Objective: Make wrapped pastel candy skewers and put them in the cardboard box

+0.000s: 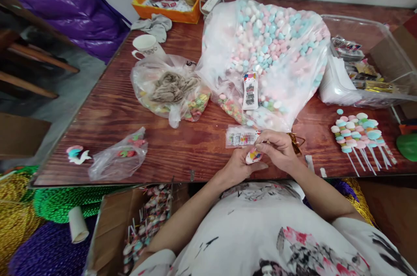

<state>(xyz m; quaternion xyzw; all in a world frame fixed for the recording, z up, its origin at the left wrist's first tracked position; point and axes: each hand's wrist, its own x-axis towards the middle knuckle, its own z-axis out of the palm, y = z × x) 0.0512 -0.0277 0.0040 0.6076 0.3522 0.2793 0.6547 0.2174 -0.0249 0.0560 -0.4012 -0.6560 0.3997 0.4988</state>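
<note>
Nothing can be read. A white label on the big sweet bag carries a dark code block and print too small to make out. The clear packet on the bench shows similar blurred print. The mug bears dark lettering, illegible.

glossy wood table, clear plastic bag

Your left hand and right hand meet at the near edge of the wooden counter, pinching a small colourful candy, just beside a clear labelled packet and below the big bag of pastel candies.
</note>
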